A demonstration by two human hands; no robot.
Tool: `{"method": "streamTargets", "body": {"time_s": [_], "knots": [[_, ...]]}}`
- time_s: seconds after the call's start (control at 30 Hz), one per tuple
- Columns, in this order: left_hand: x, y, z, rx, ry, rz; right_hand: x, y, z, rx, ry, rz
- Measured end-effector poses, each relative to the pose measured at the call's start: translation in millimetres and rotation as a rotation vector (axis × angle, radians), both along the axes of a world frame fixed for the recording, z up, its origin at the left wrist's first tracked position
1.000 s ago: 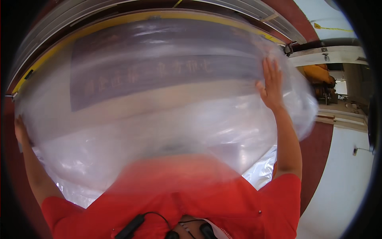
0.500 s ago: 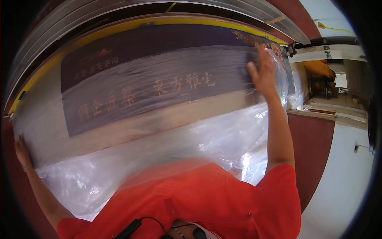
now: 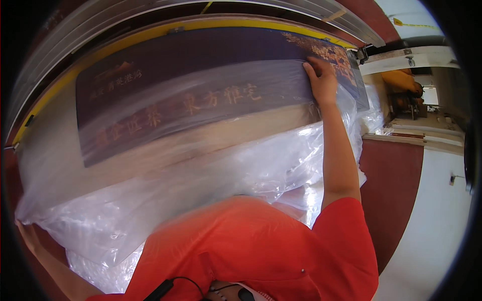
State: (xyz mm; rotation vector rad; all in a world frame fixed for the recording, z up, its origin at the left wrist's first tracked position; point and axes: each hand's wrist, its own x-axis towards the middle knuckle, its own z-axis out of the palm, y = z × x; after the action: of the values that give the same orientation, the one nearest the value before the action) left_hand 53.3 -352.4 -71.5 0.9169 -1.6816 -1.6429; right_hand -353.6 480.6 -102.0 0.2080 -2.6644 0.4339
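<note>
A wide dark purple printed panel with pale lettering and an orange-gold leaf pattern lies before me on a bench. Clear plastic film covers its middle and near part and hangs in shiny folds toward my body. My right hand is at the panel's right end, fingers bent, closed on the far edge of the film beside the leaf pattern. At the far left, low by the rim of the picture, my left hand grips the film's corner, which is drawn to a point there; its fingers are only partly visible.
A yellow strip and grey metal rails run along the far side. Dark red floor and a pale floor lie to the right. A passage with an orange object opens at the upper right.
My right hand has moved left, going from fingers spread to bent on the film's edge. My left hand has come nearer me, drawing the film's left corner with it.
</note>
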Motion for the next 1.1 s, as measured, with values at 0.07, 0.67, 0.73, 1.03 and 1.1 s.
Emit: {"method": "streamTargets", "body": {"time_s": [0.07, 0.67, 0.73, 1.03, 1.1], "knots": [[24, 0, 0, 0.179, -0.030, -0.042, 9, -14, 11, 0.116, -0.090, -0.010], [-257, -100, -95, -0.701, -1.417, 0.232, -153, 31, 0, -0.272, -0.051, -0.241], [-296, -62, -113, -0.647, -1.172, 0.283, -153, 44, -13, -0.264, 0.002, -0.368], [-253, -127, -126, -0.731, -0.866, 0.177, -153, 47, -32, -0.378, 0.099, -0.383], [-248, -122, -122, -0.724, -0.863, 0.196, -148, 34, -30, -0.372, 0.104, -0.352]]}}
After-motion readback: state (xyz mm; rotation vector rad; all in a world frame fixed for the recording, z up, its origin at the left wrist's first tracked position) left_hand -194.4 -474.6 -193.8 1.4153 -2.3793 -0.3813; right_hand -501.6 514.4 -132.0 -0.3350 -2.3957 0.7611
